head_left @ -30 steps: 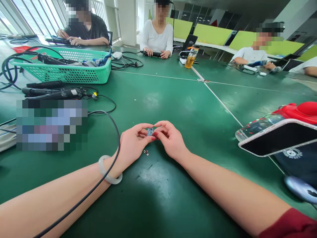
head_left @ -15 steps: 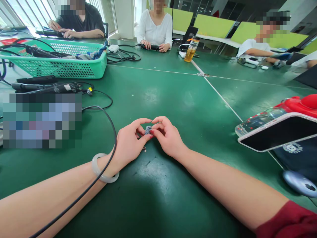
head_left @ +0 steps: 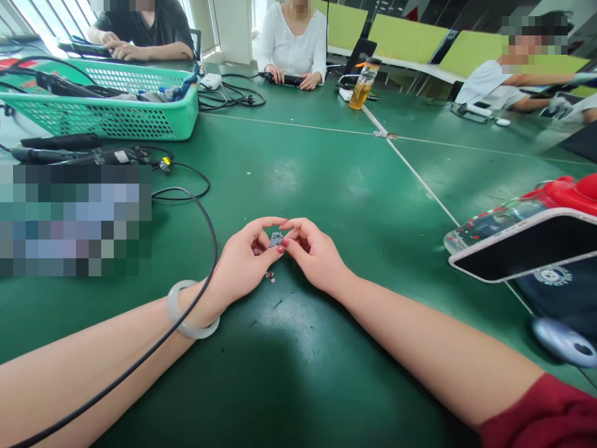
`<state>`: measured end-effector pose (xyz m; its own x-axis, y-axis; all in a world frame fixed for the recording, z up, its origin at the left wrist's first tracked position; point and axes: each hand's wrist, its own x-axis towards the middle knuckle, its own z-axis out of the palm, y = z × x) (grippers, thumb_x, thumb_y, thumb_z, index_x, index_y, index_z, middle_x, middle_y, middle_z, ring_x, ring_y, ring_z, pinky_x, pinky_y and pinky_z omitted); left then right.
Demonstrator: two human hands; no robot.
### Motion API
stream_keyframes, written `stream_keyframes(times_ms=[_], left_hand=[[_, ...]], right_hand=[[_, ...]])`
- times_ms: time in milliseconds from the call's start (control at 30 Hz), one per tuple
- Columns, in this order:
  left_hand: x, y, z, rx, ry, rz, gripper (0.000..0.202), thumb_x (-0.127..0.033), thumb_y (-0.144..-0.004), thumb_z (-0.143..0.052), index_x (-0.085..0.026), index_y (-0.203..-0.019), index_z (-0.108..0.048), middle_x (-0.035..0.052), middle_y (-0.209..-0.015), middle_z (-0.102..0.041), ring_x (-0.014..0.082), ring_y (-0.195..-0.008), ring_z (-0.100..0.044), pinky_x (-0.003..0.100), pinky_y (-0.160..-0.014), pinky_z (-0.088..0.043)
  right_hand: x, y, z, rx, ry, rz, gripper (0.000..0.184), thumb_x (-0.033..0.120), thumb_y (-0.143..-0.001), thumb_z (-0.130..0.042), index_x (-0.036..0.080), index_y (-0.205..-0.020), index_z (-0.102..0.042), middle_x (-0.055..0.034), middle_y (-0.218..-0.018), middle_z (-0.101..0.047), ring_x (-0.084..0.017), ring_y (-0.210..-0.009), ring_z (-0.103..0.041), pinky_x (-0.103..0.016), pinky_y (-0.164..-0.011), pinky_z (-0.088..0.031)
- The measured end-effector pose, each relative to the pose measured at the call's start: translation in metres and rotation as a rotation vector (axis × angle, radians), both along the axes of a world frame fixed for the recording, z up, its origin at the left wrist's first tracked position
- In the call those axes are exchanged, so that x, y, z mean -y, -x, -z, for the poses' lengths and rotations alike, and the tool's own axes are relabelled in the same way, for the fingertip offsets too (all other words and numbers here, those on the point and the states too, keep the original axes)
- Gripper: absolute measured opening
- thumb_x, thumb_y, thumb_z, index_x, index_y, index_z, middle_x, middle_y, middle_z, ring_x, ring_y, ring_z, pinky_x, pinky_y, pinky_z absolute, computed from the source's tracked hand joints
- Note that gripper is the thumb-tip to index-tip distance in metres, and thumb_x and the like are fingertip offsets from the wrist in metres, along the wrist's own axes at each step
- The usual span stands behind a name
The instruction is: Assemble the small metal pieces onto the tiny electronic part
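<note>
The fingers of my left hand and right hand cover part of the grey piece, whose details are too small to tell. I can't name the tiny metal bit on the bench either. My bracelet is partly hidden by the black cable. Coarse squares mask the thing at left. The phone hides some of the red-topped bottle; both run off the right edge, and the basket off the left.
</note>
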<state>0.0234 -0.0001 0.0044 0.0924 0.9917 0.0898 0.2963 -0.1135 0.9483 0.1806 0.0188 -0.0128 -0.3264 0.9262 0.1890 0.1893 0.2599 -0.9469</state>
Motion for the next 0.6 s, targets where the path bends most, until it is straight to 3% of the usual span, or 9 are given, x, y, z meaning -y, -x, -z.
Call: stream_keyframes(times_ms=[167, 300, 367, 467, 600], left_hand=[[-0.006, 0.004, 0.003, 0.321, 0.064, -0.054, 0.027, -0.022, -0.075, -0.066, -0.021, -0.102, -0.068, -0.0036, -0.066, -0.044, 0.0098, -0.064, -0.047, 0.023, -0.065, -0.041], [-0.006, 0.005, 0.001, 0.514, 0.099, -0.101, 0.027, -0.018, -0.069, -0.069, -0.020, -0.096, -0.070, -0.0045, -0.063, -0.043, 0.0092, -0.063, -0.048, 0.022, -0.065, -0.041], [-0.006, 0.004, -0.001, 0.541, 0.117, -0.119, 0.028, -0.018, -0.069, -0.069, -0.020, -0.096, -0.070, -0.0045, -0.062, -0.043, 0.0093, -0.062, -0.048, 0.022, -0.063, -0.041], [-0.006, 0.002, -0.003, 0.530, 0.140, -0.155, 0.029, -0.020, -0.069, -0.069, -0.019, -0.098, -0.069, -0.0032, -0.067, -0.050, 0.0090, -0.061, -0.048, 0.021, -0.059, -0.040], [-0.007, 0.000, -0.003, 0.511, 0.125, -0.187, 0.032, -0.021, -0.070, -0.068, -0.018, -0.102, -0.067, -0.0032, -0.069, -0.050, 0.0084, -0.062, -0.049, 0.020, -0.059, -0.041]], right_hand=[[0.000, -0.001, -0.001, 0.103, -0.018, 0.045, 0.013, 0.031, -0.088, -0.051, 0.022, -0.094, -0.056, 0.0032, -0.070, -0.056, -0.011, -0.061, -0.050, -0.025, -0.059, -0.042], [0.006, -0.001, -0.006, 0.353, -0.201, -0.095, 0.008, 0.024, -0.084, -0.058, 0.021, -0.079, -0.062, 0.0008, -0.075, -0.062, -0.012, -0.067, -0.053, -0.027, -0.068, -0.044], [0.010, -0.001, -0.007, 0.420, -0.317, -0.195, 0.007, 0.024, -0.082, -0.063, 0.021, -0.087, -0.067, -0.0023, -0.089, -0.066, -0.015, -0.082, -0.057, -0.031, -0.081, -0.046], [0.015, 0.001, -0.008, 0.506, -0.440, -0.320, 0.031, 0.028, -0.082, -0.065, 0.023, -0.113, -0.064, -0.0069, -0.118, -0.063, -0.021, -0.106, -0.053, -0.041, -0.096, -0.041], [0.018, 0.003, -0.007, 0.618, -0.501, -0.392, 0.033, 0.025, -0.089, -0.057, 0.027, -0.121, -0.062, -0.0062, -0.128, -0.060, -0.027, -0.119, -0.043, -0.049, -0.098, -0.037]])
